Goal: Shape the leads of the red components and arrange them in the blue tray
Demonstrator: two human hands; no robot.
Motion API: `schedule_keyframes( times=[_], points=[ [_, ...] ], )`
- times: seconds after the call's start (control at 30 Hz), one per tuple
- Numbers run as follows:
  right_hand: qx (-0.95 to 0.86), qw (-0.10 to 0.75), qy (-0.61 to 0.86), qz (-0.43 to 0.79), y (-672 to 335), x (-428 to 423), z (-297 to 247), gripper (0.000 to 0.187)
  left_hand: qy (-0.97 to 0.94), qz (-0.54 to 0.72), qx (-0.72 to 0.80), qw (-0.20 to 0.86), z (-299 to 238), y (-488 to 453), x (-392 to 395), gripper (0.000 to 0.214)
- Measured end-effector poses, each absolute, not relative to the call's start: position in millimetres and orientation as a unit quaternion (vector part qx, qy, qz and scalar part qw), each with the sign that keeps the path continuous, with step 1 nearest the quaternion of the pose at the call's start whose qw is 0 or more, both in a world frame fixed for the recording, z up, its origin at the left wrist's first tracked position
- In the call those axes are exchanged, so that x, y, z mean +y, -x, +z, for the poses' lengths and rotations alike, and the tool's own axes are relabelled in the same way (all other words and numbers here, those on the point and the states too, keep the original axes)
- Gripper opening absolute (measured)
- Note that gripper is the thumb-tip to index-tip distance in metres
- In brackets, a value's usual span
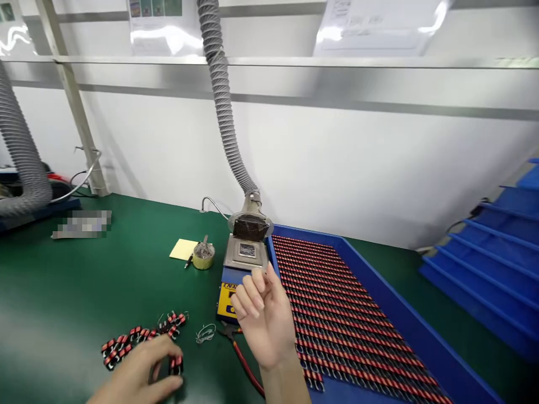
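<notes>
In the lower left, my left hand (145, 367) has its thumb and index finger curved around a small red-and-black coil component (176, 365), which shows between the fingertips. A loose group of similar red-and-black components (120, 349) with thin wire leads lies just beyond that hand. My right hand (267, 320) is raised, palm toward me, in front of a solder pot (247, 251) with a blue and yellow body. Its fingers are curled in near the thumb; whatever they hold, if anything, is hidden.
A blue tray (374, 280) filled with rows of components stands at right. Red-handled pliers (246, 362) and coiled wire (206, 333) lie near the pot. A round tin (204, 257) and yellow paper (183, 249) sit left. A grey hose (223, 95) hangs overhead. Blue trays (488, 252) stack far right.
</notes>
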State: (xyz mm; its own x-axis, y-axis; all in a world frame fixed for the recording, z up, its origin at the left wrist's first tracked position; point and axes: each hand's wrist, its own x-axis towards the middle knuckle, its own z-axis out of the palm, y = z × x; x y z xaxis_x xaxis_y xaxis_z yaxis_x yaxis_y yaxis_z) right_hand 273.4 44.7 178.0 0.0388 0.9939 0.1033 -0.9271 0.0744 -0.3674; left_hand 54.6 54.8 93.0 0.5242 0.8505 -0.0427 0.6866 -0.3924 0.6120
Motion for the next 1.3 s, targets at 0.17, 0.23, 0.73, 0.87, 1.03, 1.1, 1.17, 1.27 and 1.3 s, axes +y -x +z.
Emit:
schedule_keyframes(
  times=[0.17, 0.23, 0.73, 0.87, 1.03, 1.1, 1.17, 1.27, 1.3],
  points=[
    [-0.176, 0.727, 0.108, 0.655, -268.1, 42.0, 179.6, 0.04, -0.837, 0.283, 0.343, 0.32, 192.8, -95.0, 63.0, 0.008],
    [-0.182, 0.728, 0.116, 0.651, -266.1, 41.5, 181.2, 0.04, -0.821, 0.364, 0.3, 0.321, 208.8, -110.8, 62.3, 0.007],
    [-0.259, 0.725, 0.252, 0.586, -261.4, 42.2, 172.0, 0.022, -0.75, 0.4, 0.257, 0.459, 200.6, -136.3, 85.3, 0.028],
    [-0.158, 0.734, 0.238, 0.617, -251.8, 46.6, 168.6, 0.025, -0.736, 0.405, 0.271, 0.471, 197.5, -138.3, 89.9, 0.023],
    [-0.036, 0.721, 0.237, 0.651, -240.7, 44.7, 172.4, 0.032, -0.735, 0.401, 0.272, 0.475, 195.0, -140.1, 92.2, 0.019],
    [-0.018, 0.722, 0.234, 0.651, -237.7, 43.1, 175.7, 0.033, -0.734, 0.4, 0.273, 0.475, 194.5, -140.3, 91.6, 0.018],
    [-0.006, 0.729, 0.23, 0.645, -235.0, 41.5, 177.9, 0.033, -0.736, 0.397, 0.276, 0.473, 194.1, -140.5, 90.6, 0.016],
    [0.007, 0.739, 0.23, 0.633, -231.3, 39.4, 178.0, 0.031, -0.743, 0.385, 0.285, 0.468, 194.1, -141.5, 88.4, 0.014],
    [0.007, 0.74, 0.23, 0.632, -230.3, 38.8, 177.4, 0.029, -0.745, 0.38, 0.286, 0.467, 194.3, -142.1, 87.6, 0.013]
  ],
)
